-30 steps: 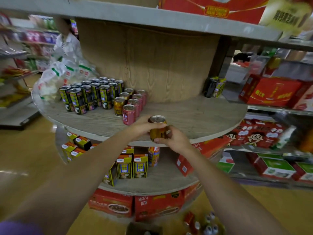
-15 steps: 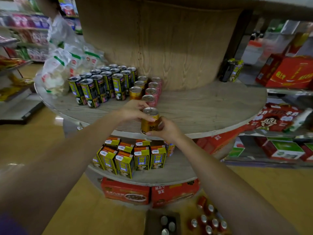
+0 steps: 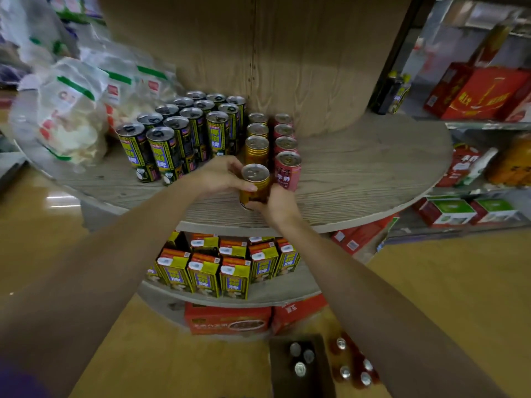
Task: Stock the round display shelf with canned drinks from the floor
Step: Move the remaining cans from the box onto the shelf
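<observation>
A gold can stands on the round wooden shelf at the front of a row of gold cans. My left hand grips its left side and my right hand holds its lower right side. A row of pink cans stands just right of it. Several black-and-yellow cans fill the shelf to the left. On the floor below, a dark box holds cans, and red cans stand beside it.
Clear bags of snacks lie at the shelf's left end. The wooden centre column rises behind the cans. Yellow drink cartons sit on the lower tier, red cases beneath. Shelves with red boxes stand to the right.
Both hands carried the gold can forward from beyond the shelf's rim onto the shelf, up to the gold row. The view has tilted down and closer.
</observation>
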{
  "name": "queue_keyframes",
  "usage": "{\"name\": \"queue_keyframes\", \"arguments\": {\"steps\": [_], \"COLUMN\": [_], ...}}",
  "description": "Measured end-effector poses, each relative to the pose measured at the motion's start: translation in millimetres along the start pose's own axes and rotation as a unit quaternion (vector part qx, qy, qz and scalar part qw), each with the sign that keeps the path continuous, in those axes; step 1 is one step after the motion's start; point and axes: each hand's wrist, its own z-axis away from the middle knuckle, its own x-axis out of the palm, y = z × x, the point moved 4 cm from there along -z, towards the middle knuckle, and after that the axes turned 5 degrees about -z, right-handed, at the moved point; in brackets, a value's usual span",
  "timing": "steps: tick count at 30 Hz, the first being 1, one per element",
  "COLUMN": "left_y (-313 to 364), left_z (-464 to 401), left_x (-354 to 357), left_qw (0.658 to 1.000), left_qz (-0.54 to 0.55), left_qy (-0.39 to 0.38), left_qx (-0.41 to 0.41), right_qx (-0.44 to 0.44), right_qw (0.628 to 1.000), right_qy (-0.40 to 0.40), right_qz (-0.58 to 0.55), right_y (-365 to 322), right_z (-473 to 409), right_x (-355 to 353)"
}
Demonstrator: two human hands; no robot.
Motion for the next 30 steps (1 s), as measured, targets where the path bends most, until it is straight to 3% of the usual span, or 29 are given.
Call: {"name": "queue_keyframes", "arguments": {"steps": [14, 20, 23, 27, 30], "left_y": [-5.5, -5.4, -7.4, -9.7, -6.8], "left_z": [-34.0, -28.5, -23.4, -2.4, 18.3], "left_x": [-5.2, -1.3, -3.1, 0.7, 16.1], "left_qw": [0.997, 0.999, 0.998, 0.992, 0.992], "left_qz": [0.068, 0.023, -0.022, 0.001, 0.007], "left_qy": [0.020, 0.037, 0.052, 0.083, 0.062], "left_qx": [-0.010, 0.005, -0.025, -0.090, -0.108], "right_qx": [0.108, 0.119, 0.117, 0.073, 0.082], "right_qw": [0.992, 0.990, 0.987, 0.994, 0.994], "right_qy": [0.025, 0.015, 0.002, 0.023, 0.022], "right_qz": [0.057, 0.077, 0.107, 0.078, 0.075], "right_y": [-16.9, -24.2, -22.7, -9.3, 5.2], "right_z": [-29.6, -26.1, -16.8, 4.2, 21.4], "right_x": [7.0, 6.2, -5.5, -23.6, -43.7]}}
